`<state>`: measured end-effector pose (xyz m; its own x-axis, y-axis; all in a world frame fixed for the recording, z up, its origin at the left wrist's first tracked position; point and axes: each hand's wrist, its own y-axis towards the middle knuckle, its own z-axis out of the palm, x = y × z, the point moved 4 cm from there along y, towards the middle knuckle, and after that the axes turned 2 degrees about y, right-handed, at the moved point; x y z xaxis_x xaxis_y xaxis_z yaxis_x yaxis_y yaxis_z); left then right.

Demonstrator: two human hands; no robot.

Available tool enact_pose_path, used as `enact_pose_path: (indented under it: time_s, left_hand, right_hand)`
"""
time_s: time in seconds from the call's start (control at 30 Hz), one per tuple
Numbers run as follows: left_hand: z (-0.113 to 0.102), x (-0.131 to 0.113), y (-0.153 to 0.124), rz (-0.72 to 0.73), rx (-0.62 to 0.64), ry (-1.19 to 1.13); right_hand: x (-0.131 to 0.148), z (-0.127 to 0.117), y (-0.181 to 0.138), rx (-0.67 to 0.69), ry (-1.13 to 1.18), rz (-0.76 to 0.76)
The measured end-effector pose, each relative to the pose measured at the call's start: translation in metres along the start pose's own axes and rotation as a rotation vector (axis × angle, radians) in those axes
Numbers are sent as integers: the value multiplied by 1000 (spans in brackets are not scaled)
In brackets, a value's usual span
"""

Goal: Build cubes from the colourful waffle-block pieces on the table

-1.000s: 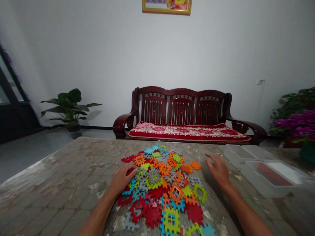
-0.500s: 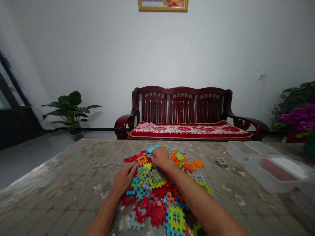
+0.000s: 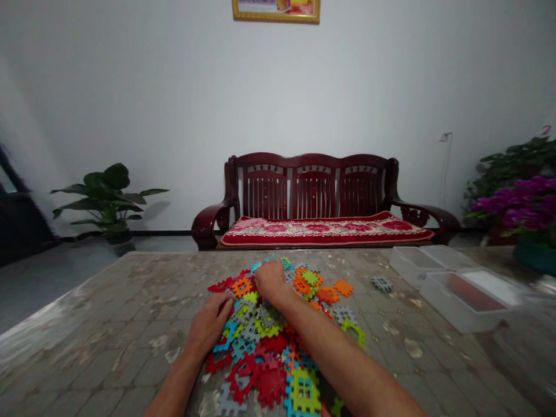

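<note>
A heap of flat, notched plastic tiles (image 3: 278, 341) in red, orange, green, blue and grey lies on the table in front of me. My left hand (image 3: 209, 325) rests on the heap's left edge with its fingers curled down onto the tiles. My right hand (image 3: 270, 279) reaches across the heap to its far side, fingers bent over the tiles there; what they grip is hidden. One grey tile (image 3: 381, 282) lies alone to the right of the heap.
The table (image 3: 108, 324) has a mottled stone-pattern top. Two clear plastic boxes (image 3: 460, 289) stand at its right. Beyond it are a dark wooden bench (image 3: 317, 197) with a red cushion, a potted plant (image 3: 106, 200) at left and purple flowers (image 3: 516, 202) at right.
My right hand has swung from the heap's right side across to its far edge. A single grey tile now lies where that hand was. My left hand stays on the heap's left edge.
</note>
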<state>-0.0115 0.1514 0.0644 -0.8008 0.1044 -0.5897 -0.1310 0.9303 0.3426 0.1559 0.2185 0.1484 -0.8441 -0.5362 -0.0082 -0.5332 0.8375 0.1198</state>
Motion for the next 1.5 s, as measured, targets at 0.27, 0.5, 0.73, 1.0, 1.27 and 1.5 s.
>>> enact_pose_path:
  time_s: [0.27,0.5,0.73,1.0,1.27,1.5]
  left_hand:
    - [1,5,2,-15,15,47]
    - [5,8,4,18,27,59]
    - [5,14,7,3,33,88]
    - [3,16,7,-2,30,91]
    - [4,20,7,-13,23,95]
    - [3,17,7,-31,48,96]
  right_hand:
    - [-120,-45,-77,-310,89,318]
    - [-236,15,-173,-151,-69,548]
    - [-253,50,-196,-275,110,600]
    - [-245,43,-183,-83,-43,546]
    - [-253,38,-192,-182,-9,649]
    - [-298,19,-220,-286,-39,960]
